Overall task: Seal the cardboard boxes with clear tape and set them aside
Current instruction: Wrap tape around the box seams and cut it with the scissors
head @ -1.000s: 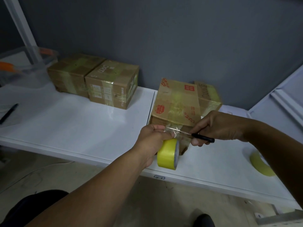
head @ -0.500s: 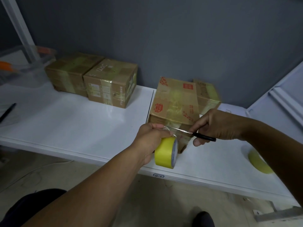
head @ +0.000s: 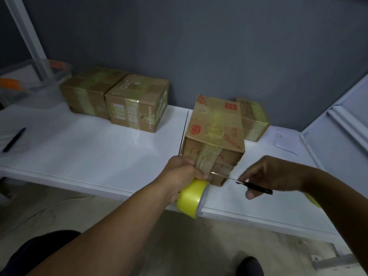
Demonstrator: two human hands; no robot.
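Two taped boxes [head: 117, 100] sit far left on the white table [head: 79, 152], another [head: 253, 118] behind the near box [head: 214, 140]. Left hand [head: 179, 172] grips the yellow tape roll [head: 192, 197]; right hand [head: 272, 176] grips scissors [head: 256, 188] at the stretched tape strip [head: 211, 166].

yellow tape roll [head: 191, 197], brown box [head: 214, 136] red print, white table [head: 89, 152]

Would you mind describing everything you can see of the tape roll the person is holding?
The tape roll looks yellow on its outer face, with a pale core showing at its right end. The left hand grips it from above at the near edge of the white table, its axis roughly level. A clear strip runs from it up onto the front of the cardboard box, stretched taut. The right hand holds black-handled scissors whose blades meet that strip.
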